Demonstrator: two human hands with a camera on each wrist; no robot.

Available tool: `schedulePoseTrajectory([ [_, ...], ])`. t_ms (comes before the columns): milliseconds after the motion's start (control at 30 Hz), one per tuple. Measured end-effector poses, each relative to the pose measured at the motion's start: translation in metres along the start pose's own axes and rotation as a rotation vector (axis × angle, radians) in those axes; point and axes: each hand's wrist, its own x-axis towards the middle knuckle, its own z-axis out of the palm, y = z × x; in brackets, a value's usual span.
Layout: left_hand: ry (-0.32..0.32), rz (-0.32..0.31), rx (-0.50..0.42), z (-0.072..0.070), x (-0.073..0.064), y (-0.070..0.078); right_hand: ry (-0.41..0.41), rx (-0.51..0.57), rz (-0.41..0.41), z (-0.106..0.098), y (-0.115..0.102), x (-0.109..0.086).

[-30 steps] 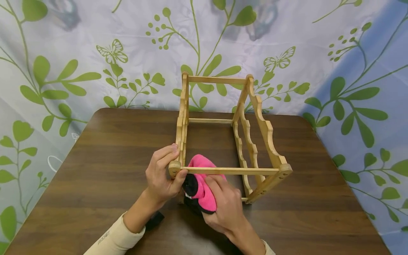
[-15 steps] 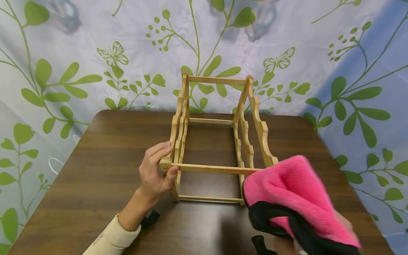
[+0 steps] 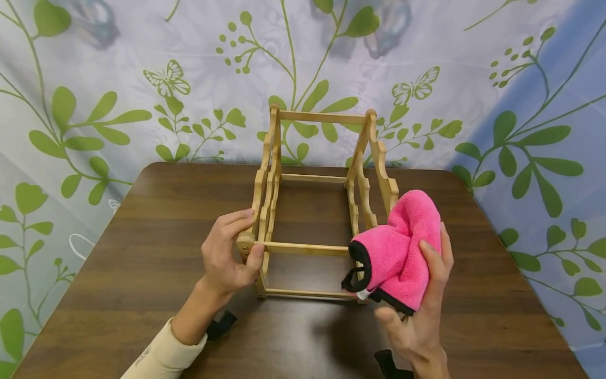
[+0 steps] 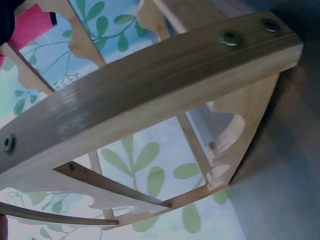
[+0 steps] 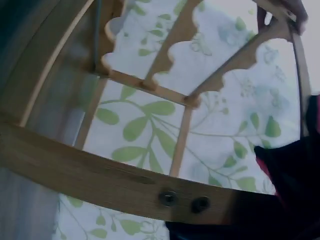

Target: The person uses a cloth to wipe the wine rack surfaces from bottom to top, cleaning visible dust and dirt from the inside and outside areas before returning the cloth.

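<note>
A light wooden rack [image 3: 307, 248] with scalloped side rails stands on the brown table [image 3: 156, 263]. My left hand [image 3: 227, 252] grips its near left corner, fingers over the side rail and thumb at the front bar. My right hand [image 3: 428, 295] holds a bunched pink cloth [image 3: 412, 252] with black trim and a small white tag. The cloth overlaps the rack's near right corner and hides it in the head view. In the right wrist view, the cloth's dark edge [image 5: 295, 165] lies by a rack post [image 5: 125, 182] with two screws. Screws also show in the left post [image 4: 150, 85].
A patterned curtain [image 3: 189, 121] with green leaves and butterflies hangs behind the table. Black strap-like pieces show near both wrists, a left strap [image 3: 221, 325] and a right strap [image 3: 390, 364]. A thin white loop [image 3: 76, 245] shows past the table's left edge.
My right hand has brought the pink cloth from the near left corner, below the front bar, over to the near right corner. The rack's near end has shifted slightly left; my left hand keeps its grip.
</note>
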Motion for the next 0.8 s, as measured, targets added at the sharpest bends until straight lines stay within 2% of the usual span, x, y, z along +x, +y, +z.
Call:
schedulePoseTrajectory([
  [33,-0.01,-0.003,0.008,0.0,0.001,0.001,-0.033,0.019,0.051,-0.002,0.0,-0.003],
  [133,-0.038,-0.02,0.032,0.0,0.003,0.003,0.016,0.033,0.125,-0.004,0.005,-0.01],
  [367,-0.062,-0.041,0.071,-0.001,0.004,0.007,0.346,-0.007,0.179,0.013,0.014,-0.026],
  [433,-0.064,-0.04,0.075,0.0,0.004,0.007,0.403,-0.017,0.221,0.015,0.017,-0.033],
  [533,-0.061,-0.041,0.081,0.001,0.004,0.007,0.408,-0.011,0.276,0.013,0.021,-0.045],
  [633,-0.062,-0.04,0.092,0.0,0.006,0.007,0.361,0.059,0.336,0.011,0.025,-0.056],
  [733,-0.086,-0.035,0.103,-0.002,0.01,0.007,0.302,0.102,0.435,0.008,0.027,-0.066],
  [800,-0.127,-0.035,0.121,-0.005,0.014,0.009,0.248,0.049,0.526,0.005,0.027,-0.072],
])
